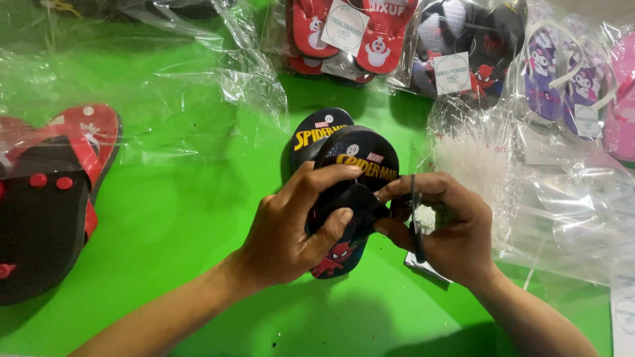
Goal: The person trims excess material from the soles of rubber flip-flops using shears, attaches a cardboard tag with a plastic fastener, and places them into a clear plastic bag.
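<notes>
A pair of small dark blue flip-flops with yellow lettering and a red cartoon figure lies stacked at the middle of the green table. My left hand grips the pair from the left, thumb over the black strap. My right hand is at the strap from the right, pinching it while holding a thin black tool; I cannot tell what kind of tool it is. A white card sits under my right hand.
Red and black slippers in plastic lie at the left. Bagged slipper pairs line the back: red, dark, purple, pink. Clear plastic bags and a bundle of white plastic fasteners lie at the right.
</notes>
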